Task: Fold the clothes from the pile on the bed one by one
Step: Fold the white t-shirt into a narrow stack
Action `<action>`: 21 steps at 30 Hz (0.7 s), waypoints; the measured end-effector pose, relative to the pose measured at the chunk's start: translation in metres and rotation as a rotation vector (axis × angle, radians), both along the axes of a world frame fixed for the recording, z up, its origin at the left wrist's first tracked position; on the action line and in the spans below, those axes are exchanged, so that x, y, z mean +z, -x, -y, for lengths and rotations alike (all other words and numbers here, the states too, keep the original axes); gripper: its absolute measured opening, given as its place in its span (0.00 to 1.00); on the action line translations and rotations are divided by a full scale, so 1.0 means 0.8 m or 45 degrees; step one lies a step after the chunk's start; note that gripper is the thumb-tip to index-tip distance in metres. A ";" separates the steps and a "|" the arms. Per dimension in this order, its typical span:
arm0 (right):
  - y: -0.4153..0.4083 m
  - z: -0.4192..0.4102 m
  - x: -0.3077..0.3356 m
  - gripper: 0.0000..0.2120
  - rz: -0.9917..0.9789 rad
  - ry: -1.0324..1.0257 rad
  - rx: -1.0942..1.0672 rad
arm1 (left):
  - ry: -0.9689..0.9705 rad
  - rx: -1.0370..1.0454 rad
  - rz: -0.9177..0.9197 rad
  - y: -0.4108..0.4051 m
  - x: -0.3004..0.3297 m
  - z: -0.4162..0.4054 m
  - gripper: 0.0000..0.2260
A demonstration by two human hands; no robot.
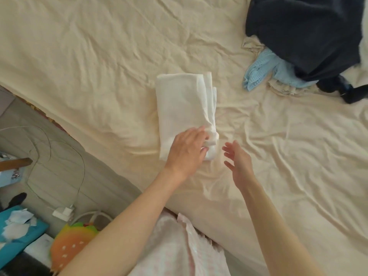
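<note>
The near end of the folded white garment (185,108), lying mid-bed on the cream sheet (99,56), is pressed under the left hand (186,154), whose fingers look nearly straight. The right hand (238,160) is held open just beside it, touching nothing. The loose layered edge could be sprung open if dragged. The dark pile (304,34) is left unfolded.

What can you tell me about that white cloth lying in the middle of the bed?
The white garment is a thin, soft-looking fabric folded into a long, narrow rectangle. It lies flat on the cream sheet, with layered edges showing along its right side. Its near end is bunched, and the left hand rests on it, fingers on that bunch. The right hand hovers open beside it, not touching.
</note>
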State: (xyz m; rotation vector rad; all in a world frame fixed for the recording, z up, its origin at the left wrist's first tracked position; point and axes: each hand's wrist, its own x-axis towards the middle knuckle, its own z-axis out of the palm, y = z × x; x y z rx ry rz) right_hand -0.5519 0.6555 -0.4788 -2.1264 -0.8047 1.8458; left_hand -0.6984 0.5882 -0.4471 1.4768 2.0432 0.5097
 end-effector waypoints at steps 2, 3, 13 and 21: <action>-0.004 -0.004 -0.004 0.16 -0.098 0.062 0.054 | 0.255 -0.155 -0.119 -0.015 -0.029 0.013 0.18; -0.002 -0.005 -0.005 0.16 -0.128 0.100 0.106 | 0.336 -0.160 -0.162 -0.015 -0.041 0.023 0.19; 0.029 -0.009 -0.013 0.04 0.047 -0.066 0.296 | 0.109 0.023 -0.274 0.036 -0.057 0.079 0.11; 0.015 0.017 -0.033 0.06 0.150 -0.054 0.329 | 0.239 -0.100 -0.249 0.048 -0.059 0.109 0.14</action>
